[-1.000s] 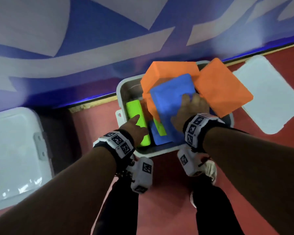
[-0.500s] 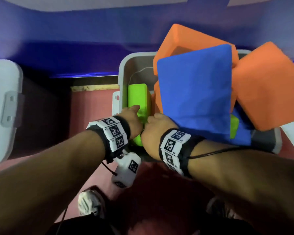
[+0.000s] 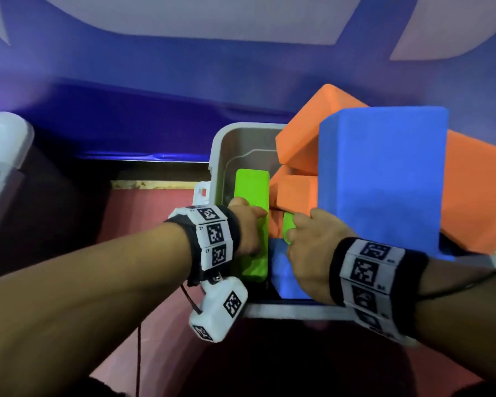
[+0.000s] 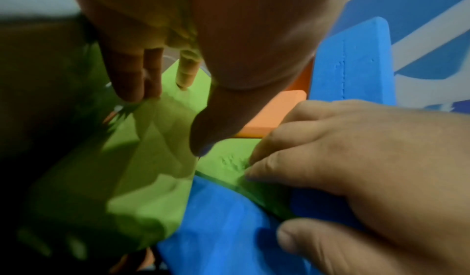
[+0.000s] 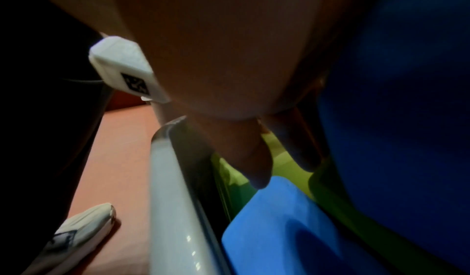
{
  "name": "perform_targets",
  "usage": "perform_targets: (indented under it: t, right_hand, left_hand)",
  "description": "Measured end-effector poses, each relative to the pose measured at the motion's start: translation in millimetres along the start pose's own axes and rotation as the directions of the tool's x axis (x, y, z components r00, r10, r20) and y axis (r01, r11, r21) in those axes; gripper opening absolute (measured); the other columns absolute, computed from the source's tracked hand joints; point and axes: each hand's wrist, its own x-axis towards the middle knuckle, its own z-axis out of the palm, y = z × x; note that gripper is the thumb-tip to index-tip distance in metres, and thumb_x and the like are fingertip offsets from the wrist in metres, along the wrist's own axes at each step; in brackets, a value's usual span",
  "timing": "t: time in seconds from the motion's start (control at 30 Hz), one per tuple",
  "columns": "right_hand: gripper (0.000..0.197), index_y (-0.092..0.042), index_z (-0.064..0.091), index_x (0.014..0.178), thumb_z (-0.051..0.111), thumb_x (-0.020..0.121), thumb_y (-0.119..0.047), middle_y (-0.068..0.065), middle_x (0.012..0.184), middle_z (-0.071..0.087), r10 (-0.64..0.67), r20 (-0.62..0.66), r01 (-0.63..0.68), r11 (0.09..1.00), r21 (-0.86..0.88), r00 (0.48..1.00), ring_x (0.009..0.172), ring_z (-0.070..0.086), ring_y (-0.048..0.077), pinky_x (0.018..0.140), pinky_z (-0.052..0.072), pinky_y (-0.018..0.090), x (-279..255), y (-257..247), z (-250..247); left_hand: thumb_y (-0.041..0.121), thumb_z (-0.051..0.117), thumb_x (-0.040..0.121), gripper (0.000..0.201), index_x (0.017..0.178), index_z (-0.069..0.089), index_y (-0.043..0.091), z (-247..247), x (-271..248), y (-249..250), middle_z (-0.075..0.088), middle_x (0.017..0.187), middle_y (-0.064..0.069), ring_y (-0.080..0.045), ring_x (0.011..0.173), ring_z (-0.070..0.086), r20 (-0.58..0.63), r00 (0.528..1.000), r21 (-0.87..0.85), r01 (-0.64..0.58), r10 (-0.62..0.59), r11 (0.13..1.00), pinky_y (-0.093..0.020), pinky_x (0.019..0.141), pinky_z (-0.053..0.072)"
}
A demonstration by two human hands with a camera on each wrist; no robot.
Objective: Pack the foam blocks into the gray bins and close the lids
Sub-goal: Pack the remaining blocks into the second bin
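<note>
The gray bin (image 3: 221, 144) holds a jumble of foam blocks. A tall green block (image 3: 252, 184) stands along its left wall, and my left hand (image 3: 248, 222) holds it, fingers on one side and thumb on the other (image 4: 167, 122). My right hand (image 3: 295, 233) pinches a smaller green block (image 3: 287, 224) between fingers and thumb, just above a low blue block (image 3: 287, 273). A large blue block (image 3: 384, 173) leans upright over the bin, with orange blocks (image 3: 304, 133) behind and beside it. The right wrist view shows the bin rim (image 5: 167, 199) close to my right hand (image 5: 282, 171).
A second pale bin or lid (image 3: 0, 156) sits at the far left on the red floor (image 3: 155, 213). A blue and white wall rises behind the bins. A latch (image 3: 201, 193) sticks out from the bin's left side. A shoe (image 5: 76, 233) stands near the bin's front.
My right hand left the face of the large blue block and came down onto the small green block. The large blue block stands more upright. My left hand stays on the tall green block.
</note>
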Motion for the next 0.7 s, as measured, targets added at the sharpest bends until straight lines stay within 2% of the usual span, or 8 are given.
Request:
perform_targets:
  t: [0.13,0.3,0.4,0.47,0.53,0.57,0.63,0.7]
  right_hand:
    - [0.031,-0.025,0.062,0.113,0.042,0.093,-0.038,-0.003,0.113,0.054,-0.011,0.019,0.012,0.998,-0.069,1.000,0.106,0.039,0.023,0.078,0.027,0.035,-7.6,3.8,5.3]
    - [0.031,-0.025,0.061,0.113,0.042,0.094,-0.041,-0.004,0.113,0.052,0.041,0.006,-0.040,0.993,-0.111,0.999,0.106,0.038,0.024,0.077,0.027,0.035,-5.8,-0.3,9.2]
    - [0.030,-0.025,0.061,0.113,0.040,0.096,-0.039,-0.003,0.114,0.051,0.044,0.047,-0.041,0.998,-0.057,0.998,0.107,0.038,0.024,0.077,0.027,0.034,-9.4,-3.4,7.4]
    - [0.031,-0.024,0.061,0.114,0.039,0.097,-0.039,-0.001,0.117,0.051,0.034,0.049,-0.033,0.999,-0.019,0.998,0.110,0.038,0.024,0.078,0.027,0.035,-11.4,0.3,4.3]
    - [0.031,-0.023,0.061,0.115,0.041,0.097,-0.038,0.001,0.120,0.052,0.066,0.037,-0.068,0.996,0.055,0.997,0.113,0.039,0.025,0.081,0.030,0.037,-12.2,1.6,4.4]
    - [0.030,-0.022,0.061,0.114,0.042,0.096,-0.038,0.002,0.119,0.052,0.083,0.012,-0.084,0.993,0.080,0.996,0.112,0.040,0.025,0.083,0.032,0.038,-10.8,1.0,6.4]
    - [0.031,-0.023,0.063,0.108,0.039,0.096,-0.037,0.000,0.114,0.054,0.106,-0.066,-0.101,0.992,0.076,0.992,0.107,0.039,0.024,0.079,0.029,0.035,-5.1,-2.8,12.7]
    - [0.028,-0.025,0.063,0.103,0.038,0.095,-0.036,-0.001,0.112,0.055,0.127,-0.126,-0.117,0.990,0.084,0.984,0.103,0.039,0.023,0.075,0.026,0.034,-0.6,-5.6,15.6]
  left_hand:
    - [0.045,0.076,0.072,0.079,0.141,0.038,0.038,15.3,-1.0,2.7,0.021,0.150,-0.001,-0.040,0.129,0.038,0.042,0.996,0.242,0.061,-0.073,0.968,-0.044,0.107,0.039]
    - [0.037,0.073,0.073,0.061,0.127,0.045,0.040,26.4,5.0,-0.2,0.028,0.134,-0.003,-0.040,0.113,0.043,0.028,0.997,0.369,0.051,-0.066,0.928,-0.049,0.095,0.046]
    - [0.034,0.068,0.081,0.058,0.133,0.042,0.039,18.5,8.5,4.1,0.032,0.125,-0.003,-0.030,0.097,0.046,0.016,0.996,0.363,0.077,-0.089,0.928,-0.039,0.090,0.046]
    - [0.031,0.059,0.091,0.060,0.144,0.031,0.033,11.6,10.7,8.4,0.036,0.124,-0.005,-0.025,0.087,0.043,-0.009,0.996,0.318,0.091,-0.093,0.944,-0.034,0.089,0.042]
    - [0.033,0.062,0.087,0.074,0.149,0.021,0.027,7.6,15.9,5.7,0.038,0.135,-0.010,-0.033,0.105,0.051,-0.060,0.990,0.202,0.141,-0.131,0.969,-0.036,0.099,0.042]
    - [0.037,0.065,0.081,0.087,0.151,0.014,0.026,6.9,22.0,2.1,0.036,0.140,-0.014,-0.038,0.117,0.049,-0.108,0.976,0.154,0.206,-0.191,0.966,-0.042,0.104,0.040]
    - [0.042,0.065,0.074,0.107,0.154,-0.004,0.026,2.0,35.7,-1.9,0.030,0.147,-0.018,-0.042,0.129,0.043,-0.167,0.941,0.050,0.305,-0.293,0.951,-0.048,0.108,0.037]
    - [0.038,0.063,0.083,0.100,0.154,-0.006,0.018,-4.5,47.1,-2.5,0.034,0.149,-0.021,-0.039,0.130,0.044,-0.160,0.929,-0.119,0.319,-0.335,0.940,-0.043,0.106,0.040]
